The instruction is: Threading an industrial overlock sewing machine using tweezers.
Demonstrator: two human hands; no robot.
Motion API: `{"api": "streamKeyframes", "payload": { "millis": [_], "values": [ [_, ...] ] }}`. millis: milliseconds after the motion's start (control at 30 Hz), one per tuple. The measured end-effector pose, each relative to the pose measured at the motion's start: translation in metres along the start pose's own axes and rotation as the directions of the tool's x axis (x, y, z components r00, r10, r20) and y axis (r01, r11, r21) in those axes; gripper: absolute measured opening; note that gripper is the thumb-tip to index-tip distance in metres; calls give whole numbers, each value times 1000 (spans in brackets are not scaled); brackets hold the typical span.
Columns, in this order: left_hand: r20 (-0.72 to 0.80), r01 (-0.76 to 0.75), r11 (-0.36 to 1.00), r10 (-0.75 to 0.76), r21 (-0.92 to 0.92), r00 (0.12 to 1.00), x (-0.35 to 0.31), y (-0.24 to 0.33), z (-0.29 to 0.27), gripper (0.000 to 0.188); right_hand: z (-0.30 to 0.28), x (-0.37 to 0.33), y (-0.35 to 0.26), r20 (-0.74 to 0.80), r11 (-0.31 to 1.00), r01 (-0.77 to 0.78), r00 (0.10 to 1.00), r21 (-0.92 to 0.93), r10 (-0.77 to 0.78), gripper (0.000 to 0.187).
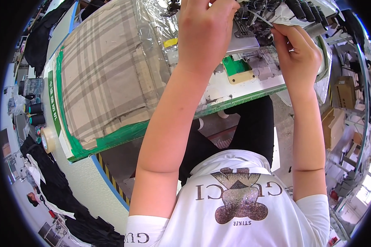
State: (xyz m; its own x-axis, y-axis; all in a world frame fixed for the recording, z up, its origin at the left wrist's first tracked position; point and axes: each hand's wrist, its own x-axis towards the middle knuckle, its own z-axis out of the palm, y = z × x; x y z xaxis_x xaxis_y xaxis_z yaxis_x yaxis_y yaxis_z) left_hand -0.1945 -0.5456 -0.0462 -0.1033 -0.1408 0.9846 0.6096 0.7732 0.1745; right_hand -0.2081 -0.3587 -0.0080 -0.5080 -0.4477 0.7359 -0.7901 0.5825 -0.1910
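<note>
Both my arms reach to a sewing machine (pixel 245 44) at the top of the head view, dark and metallic, with thread parts. My right hand (pixel 299 53) is at its right side, fingers pinched on slim silvery tweezers (pixel 260 18) that point up and left into the machine. My left hand (pixel 206 33) is raised in front of the machine's left part, its fingers curled together. The top edge cuts off some of those fingertips, and whatever they hold is hidden. Below the machine's front lies a small tan-rimmed plate (pixel 241 78) with a green middle.
Plaid fabric (pixel 99 78) under clear plastic covers the table's left part, edged with green tape (pixel 111 138). A tape roll (pixel 48 140) and black thread spools (pixel 36 114) sit farther left, near dark cloth (pixel 62 185). Cardboard boxes (pixel 344 92) stand on the right.
</note>
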Motion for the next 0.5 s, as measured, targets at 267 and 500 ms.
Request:
{"api": "streamKeyframes", "payload": {
  "millis": [267,500],
  "values": [
    [11,45,999,-45,-11,999,9,11,-6,13,-1,-3,-2,-4,1000,-15,1000,-15,15,7],
    [137,119,987,-133,107,982,10,19,-13,13,-1,-2,-4,-34,1000,3,999,-7,-3,7]
  ]
}}
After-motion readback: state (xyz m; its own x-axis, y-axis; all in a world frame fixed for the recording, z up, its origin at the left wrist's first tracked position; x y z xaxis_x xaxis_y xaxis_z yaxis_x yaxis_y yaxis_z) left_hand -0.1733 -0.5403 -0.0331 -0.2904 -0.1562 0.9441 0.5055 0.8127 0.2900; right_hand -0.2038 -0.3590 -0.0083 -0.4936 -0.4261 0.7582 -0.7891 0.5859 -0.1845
